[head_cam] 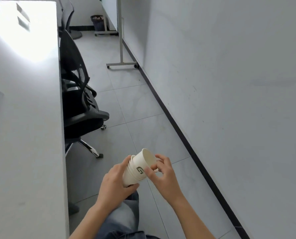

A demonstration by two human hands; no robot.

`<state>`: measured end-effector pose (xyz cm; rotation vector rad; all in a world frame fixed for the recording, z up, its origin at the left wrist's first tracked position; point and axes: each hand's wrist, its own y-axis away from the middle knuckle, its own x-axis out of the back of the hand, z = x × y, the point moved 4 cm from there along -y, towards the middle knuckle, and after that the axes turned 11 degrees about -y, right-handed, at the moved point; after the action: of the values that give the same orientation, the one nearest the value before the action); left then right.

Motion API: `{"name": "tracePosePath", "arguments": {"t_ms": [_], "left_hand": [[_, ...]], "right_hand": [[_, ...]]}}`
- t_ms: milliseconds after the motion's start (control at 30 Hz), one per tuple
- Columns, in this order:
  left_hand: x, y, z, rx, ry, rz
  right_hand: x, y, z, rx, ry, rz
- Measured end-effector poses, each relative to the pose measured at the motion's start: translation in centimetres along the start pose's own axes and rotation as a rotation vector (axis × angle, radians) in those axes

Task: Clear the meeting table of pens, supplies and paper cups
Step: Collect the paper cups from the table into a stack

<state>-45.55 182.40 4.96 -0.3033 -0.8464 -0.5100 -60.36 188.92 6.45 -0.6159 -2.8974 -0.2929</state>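
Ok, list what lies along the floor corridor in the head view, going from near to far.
Stack of paper cups held in both hands → nearest black office chair → whiteboard stand's wheeled foot → dark waste bin.

paper cups (pixel 137 168) matt | table (pixel 23 118) smooth | floor tiles (pixel 143 109) semi-gloss

Office: mtg table (pixel 23 118), swivel chair (pixel 78 100)

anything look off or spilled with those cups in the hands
Nothing spilled. The stack of paper cups is tilted, held between the left hand and right hand, and the top cup sits only partly nested, sticking out beyond the others.
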Motion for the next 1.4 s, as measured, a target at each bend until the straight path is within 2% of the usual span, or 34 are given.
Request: {"name": "tracePosePath", "arguments": {"t_ms": [133, 267, 467, 700, 900, 1000, 1100, 1300, 1400], "left_hand": [[-0.2, -6.8, 0.3, -0.086, 0.043, -0.037], [1.8, -13.9, -0.6, -0.145, 0.039, 0.023], [6.8, -22.2, -4.6, -0.097, 0.066, 0.15], [10.1, -25.2, -9.0, 0.011, 0.005, 0.332], [14.7, -24.5, -13.0, 0.282, -0.142, 0.68], [16.8, -24.3, -14.8, 0.514, -0.173, 0.84], [18.1, -25.2, -17.0, 0.794, -0.068, 0.967], [18.5, -28.5, -19.1, 1.063, 0.06, 1.171], [18.1, -29.3, -19.1, 1.156, 0.092, 1.277]], "right_hand": [[1.3, -5.4, -1.4, -0.059, -0.119, 0.047], [0.6, -12.0, -4.0, -0.034, -0.176, 0.101], [-3.9, -21.8, -9.5, 0.034, -0.182, 0.034], [-8.8, -28.2, -11.5, 0.077, -0.186, -0.091], [-15.7, -32.6, -15.1, 0.083, -0.185, -0.421], [-19.8, -34.7, -17.2, 0.134, -0.187, -0.605], [-23.2, -37.6, -19.2, 0.235, -0.137, -0.761], [-26.7, -45.7, -22.7, 0.374, -0.012, -0.883], [-28.5, -48.9, -23.3, 0.366, 0.114, -0.987]]}}
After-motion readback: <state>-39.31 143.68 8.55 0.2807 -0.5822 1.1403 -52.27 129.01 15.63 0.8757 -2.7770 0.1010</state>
